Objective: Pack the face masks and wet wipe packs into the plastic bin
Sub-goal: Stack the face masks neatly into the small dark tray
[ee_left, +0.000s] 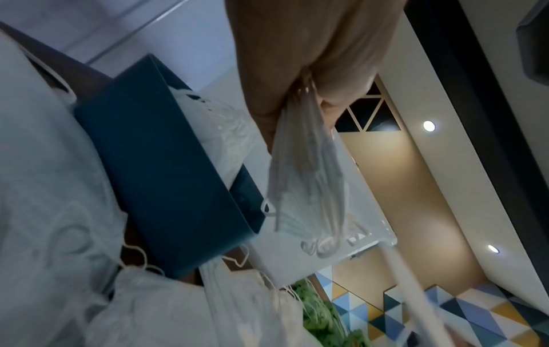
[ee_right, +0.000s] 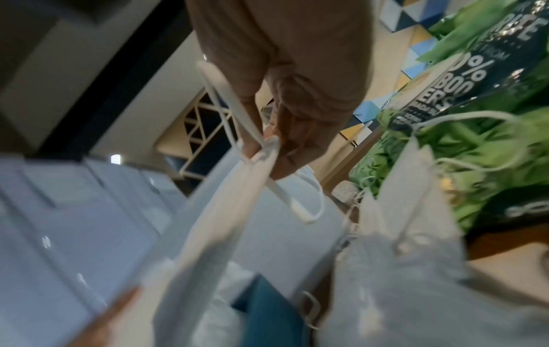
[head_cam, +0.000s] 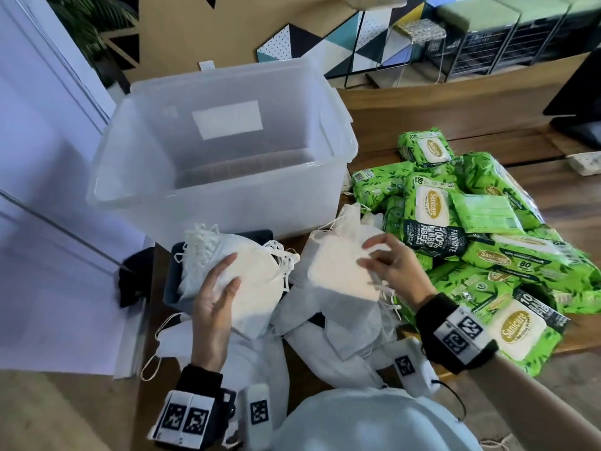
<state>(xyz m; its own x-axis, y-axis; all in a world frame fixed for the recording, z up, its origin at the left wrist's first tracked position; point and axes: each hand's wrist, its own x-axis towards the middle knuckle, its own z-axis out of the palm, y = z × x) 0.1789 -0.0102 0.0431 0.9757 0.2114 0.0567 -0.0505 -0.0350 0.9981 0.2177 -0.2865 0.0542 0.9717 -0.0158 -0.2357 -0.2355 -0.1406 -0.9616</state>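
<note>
Head view: holding two stacks of white face masks just in front of the clear plastic bin, apparently squaring them for packing; left hand gripping one stack, right hand pinching the other. Green wet wipe packs lying heaped on the surface, right of the bin.

Left wrist view: fingers curling round layered mask edges.

Right wrist view: fingers closing on mask corner; blurred.

Wood tabletop w/ dark plank seams. Geometric triangle-pattern wall panels behind far edge, green-cushioned storage units far right. White wall left. Recessed ceiling lights.
</note>
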